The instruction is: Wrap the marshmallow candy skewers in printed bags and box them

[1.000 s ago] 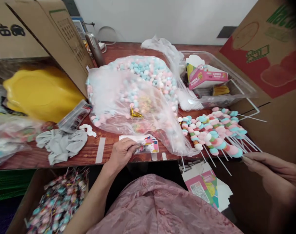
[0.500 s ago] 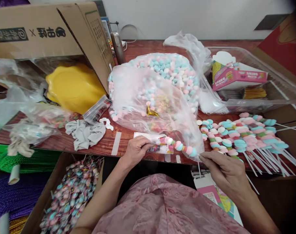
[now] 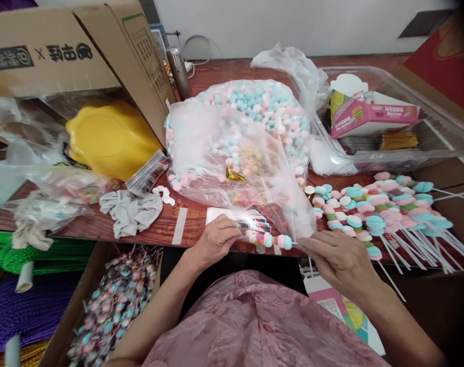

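A marshmallow skewer (image 3: 271, 240) in pink, white and blue lies level just in front of the table edge. My right hand (image 3: 341, 257) is closed around the stick at its right end. At the other end, my left hand (image 3: 219, 238) pinches what looks like a small clear plastic bag, with the skewer's left tip at or inside its mouth; how far in is hard to tell. Beneath and behind it lies a stack of printed clear bags (image 3: 216, 214). A large bag of marshmallows (image 3: 201, 132) spreads behind, with gold twist ties (image 3: 235, 175) on top.
Finished-looking marshmallow skewers (image 3: 392, 209) are piled at right, sticks past the table edge. Behind them stands a clear plastic tub (image 3: 442, 140) with a pink box. At left are a cardboard box (image 3: 148, 76), a yellow dish (image 3: 109, 137) and grey cloth (image 3: 134, 209). A floor carton (image 3: 113, 306) holds wrapped skewers.
The skewer has moved from slanting to nearly level, and its left end is closer to my left hand. My right hand has shifted left with the stick. The view has moved slightly.
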